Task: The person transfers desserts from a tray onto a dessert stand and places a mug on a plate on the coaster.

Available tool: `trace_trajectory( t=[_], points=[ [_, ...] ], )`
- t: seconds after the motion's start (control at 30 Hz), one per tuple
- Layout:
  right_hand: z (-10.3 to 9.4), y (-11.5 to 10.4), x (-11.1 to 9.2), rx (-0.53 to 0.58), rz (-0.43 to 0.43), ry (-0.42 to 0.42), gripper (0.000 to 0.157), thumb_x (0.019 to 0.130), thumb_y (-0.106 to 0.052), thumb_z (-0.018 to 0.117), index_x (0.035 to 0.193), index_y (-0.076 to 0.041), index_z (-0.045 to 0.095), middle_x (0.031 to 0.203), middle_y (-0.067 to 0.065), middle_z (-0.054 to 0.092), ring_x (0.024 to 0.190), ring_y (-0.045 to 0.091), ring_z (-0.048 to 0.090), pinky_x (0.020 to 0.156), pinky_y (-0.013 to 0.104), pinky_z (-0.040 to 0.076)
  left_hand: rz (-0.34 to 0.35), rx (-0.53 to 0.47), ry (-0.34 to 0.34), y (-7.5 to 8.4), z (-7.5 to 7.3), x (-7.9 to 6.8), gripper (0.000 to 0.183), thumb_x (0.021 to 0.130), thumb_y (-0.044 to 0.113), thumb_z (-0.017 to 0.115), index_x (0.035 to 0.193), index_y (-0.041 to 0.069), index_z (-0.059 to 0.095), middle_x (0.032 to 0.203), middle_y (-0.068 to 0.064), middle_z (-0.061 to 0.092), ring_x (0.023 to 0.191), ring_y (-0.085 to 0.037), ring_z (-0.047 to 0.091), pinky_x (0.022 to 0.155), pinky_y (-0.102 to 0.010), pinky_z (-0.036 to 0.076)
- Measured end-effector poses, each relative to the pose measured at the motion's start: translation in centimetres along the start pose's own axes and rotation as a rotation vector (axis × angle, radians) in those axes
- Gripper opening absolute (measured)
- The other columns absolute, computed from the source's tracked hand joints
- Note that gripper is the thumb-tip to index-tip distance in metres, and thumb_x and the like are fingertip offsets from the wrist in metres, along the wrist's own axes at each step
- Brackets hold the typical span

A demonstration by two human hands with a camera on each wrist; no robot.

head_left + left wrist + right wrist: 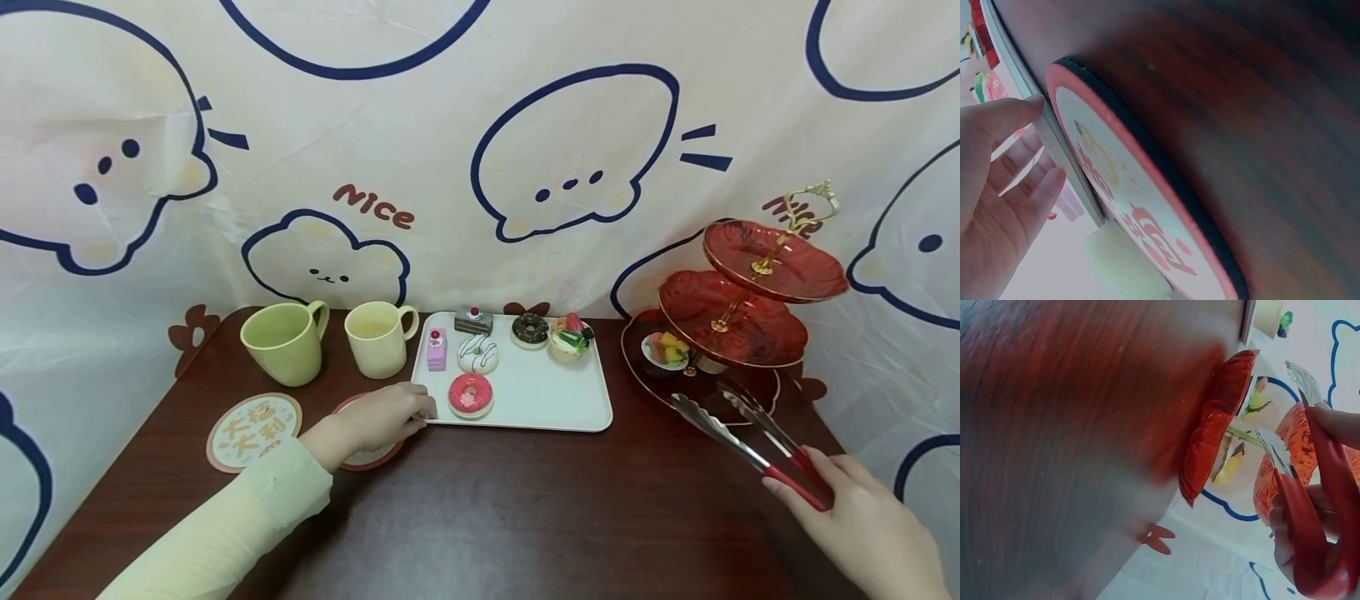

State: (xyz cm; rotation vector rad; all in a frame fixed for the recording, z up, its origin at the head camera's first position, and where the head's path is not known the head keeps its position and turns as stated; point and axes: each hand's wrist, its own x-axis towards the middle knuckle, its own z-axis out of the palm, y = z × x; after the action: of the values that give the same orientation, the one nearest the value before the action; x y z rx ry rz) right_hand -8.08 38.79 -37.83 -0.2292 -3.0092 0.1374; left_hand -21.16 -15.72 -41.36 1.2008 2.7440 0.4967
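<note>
Nearest to the camera, on the right side, the right hand (873,508) is seen, and by its grip the metal tongs (720,433) are held at their red handles, with the fingers wrapped round them. The two arms of the tongs are spread apart, and their toothed tips are directed to the lowest plate of a red tiered stand (735,329). On that plate a fruit cup (665,352) is placed, just beyond the tips (whether the plate is touched by the metal, it cannot be told). By the left hand (382,417) the near left corner of a white tray (547,404) is held, its rim being pinched in the bent fingers; from this grip, the tray is extended to the right. On it, a pink doughnut (470,398) is laid just beside the left fingertips, with other small pastries behind. Under the left wrist, a red-rimmed coaster (1141,194) is set on the desk (570,517), near the tray.
</note>
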Motion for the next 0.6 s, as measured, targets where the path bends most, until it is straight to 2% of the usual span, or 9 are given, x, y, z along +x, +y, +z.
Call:
trace_trajectory(
  t=[0.2,0.4,0.6],
  points=[
    [-0.2,-1.3,-0.1,0.017,-0.034,0.01,0.089,0.087,-0.059,0.074,0.128,0.016,0.053,0.105,0.037,0.054,0.077,0.041,0.056,0.057,0.057,0.055,0.0,0.001,-0.003,-0.2,0.0,-0.1,0.013,0.092,-0.001,0.073,0.1,0.009,0.075,0.091,0.0,0.065,0.085,-0.014,0.062,0.079,-0.034,0.056],
    [0.1,-3.4,0.4,0.054,-0.14,0.135,0.082,0.081,-0.054,0.082,0.126,0.011,0.06,0.104,0.028,0.059,0.078,0.036,0.057,0.059,0.058,0.055,0.005,0.002,0.004,-0.2,0.0,-0.1,0.013,0.092,-0.002,0.073,0.098,0.01,0.074,0.089,0.002,0.063,0.083,-0.013,0.06,0.078,-0.033,0.055],
    [0.4,-5.2,1.3,0.082,-0.227,0.176,0.079,0.081,-0.054,0.082,0.13,0.005,0.063,0.116,0.03,0.061,0.095,0.045,0.061,0.065,0.065,0.053,0.018,0.002,0.01,-0.2,-0.1,0.0,0.014,0.091,-0.003,0.073,0.097,0.009,0.074,0.088,0.001,0.063,0.083,-0.014,0.061,0.078,-0.033,0.055]
  ],
)
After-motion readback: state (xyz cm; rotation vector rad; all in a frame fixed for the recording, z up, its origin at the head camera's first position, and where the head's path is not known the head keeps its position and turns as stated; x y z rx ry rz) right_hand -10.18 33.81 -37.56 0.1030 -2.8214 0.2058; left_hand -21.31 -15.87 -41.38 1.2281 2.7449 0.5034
